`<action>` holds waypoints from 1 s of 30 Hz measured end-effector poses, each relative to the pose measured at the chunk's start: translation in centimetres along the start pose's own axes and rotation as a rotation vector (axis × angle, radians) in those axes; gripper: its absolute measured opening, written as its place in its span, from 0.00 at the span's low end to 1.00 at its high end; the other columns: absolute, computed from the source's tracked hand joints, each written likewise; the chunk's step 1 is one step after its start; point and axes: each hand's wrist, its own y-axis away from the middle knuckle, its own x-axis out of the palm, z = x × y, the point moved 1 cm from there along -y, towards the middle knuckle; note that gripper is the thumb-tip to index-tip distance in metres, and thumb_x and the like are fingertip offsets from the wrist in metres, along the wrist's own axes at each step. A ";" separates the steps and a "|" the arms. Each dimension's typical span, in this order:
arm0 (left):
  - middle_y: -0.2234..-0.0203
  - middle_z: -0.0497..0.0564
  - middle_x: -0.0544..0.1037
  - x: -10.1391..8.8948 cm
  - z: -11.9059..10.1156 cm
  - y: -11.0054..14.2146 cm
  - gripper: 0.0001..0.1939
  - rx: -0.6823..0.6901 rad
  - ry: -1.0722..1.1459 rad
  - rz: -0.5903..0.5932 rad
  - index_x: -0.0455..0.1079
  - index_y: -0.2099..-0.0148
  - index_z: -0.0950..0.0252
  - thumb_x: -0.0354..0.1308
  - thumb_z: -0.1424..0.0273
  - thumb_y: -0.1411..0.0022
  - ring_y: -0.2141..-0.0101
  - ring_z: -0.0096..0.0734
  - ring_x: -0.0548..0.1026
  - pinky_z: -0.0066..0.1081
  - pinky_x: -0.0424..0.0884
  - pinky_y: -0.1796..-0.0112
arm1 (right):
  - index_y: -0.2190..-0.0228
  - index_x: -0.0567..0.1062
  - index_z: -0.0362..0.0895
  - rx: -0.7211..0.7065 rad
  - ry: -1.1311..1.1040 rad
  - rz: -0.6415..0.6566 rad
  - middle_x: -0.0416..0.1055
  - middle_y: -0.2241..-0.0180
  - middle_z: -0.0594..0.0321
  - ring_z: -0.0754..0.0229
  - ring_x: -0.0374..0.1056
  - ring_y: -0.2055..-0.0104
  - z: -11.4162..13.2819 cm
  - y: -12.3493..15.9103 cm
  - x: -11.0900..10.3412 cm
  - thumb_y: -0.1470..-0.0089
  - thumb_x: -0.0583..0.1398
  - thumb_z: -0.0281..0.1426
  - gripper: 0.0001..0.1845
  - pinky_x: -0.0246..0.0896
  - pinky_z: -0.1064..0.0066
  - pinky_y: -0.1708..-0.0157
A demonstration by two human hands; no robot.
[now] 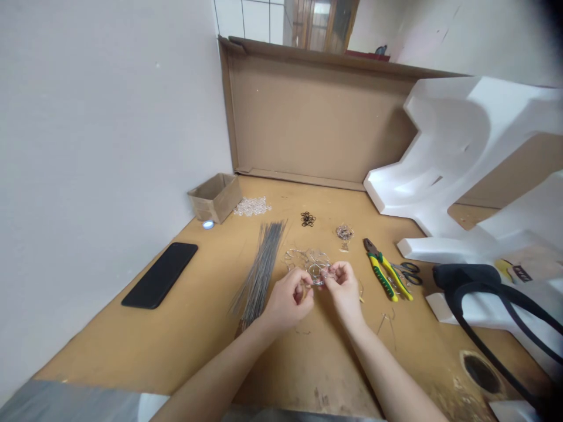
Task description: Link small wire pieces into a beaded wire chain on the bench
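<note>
Over the middle of the table, my left hand [288, 298] and my right hand [343, 288] are close together, fingertips pinched. Between them runs a small piece of shiny bent wire [317, 285], gripped at both sides; its exact shape is too small to make out. Right behind the fingers lies a loose pile of bent wire pieces [308, 257], partly hidden by my hands. To the left of my left hand is a bundle of straight grey wires [264, 266]. Pliers with green and yellow handles [383, 271] lie to the right, beside black-handled scissors [409, 272].
Farther back are black rings [308, 219], a small wire coil [344, 232], clear beads [253, 206] and a cardboard box [216, 198]. A black phone [160, 275] lies left. White foam [444, 146] and a black strapped object [468, 278] stand right; a cardboard panel [308, 117] closes the back.
</note>
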 end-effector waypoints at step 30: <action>0.77 0.47 0.73 -0.5 0.7 -0.4 0.11 0.244 -0.605 -0.163 0.67 0.68 0.64 0.44 0.71 0.38 0.78 0.24 0.69 0.24 0.58 0.76 | 0.71 0.74 0.46 -0.546 0.797 0.077 0.69 0.69 0.61 0.64 0.63 0.76 2.0 1.5 -0.3 0.50 0.57 0.29 0.05 0.58 0.73 0.77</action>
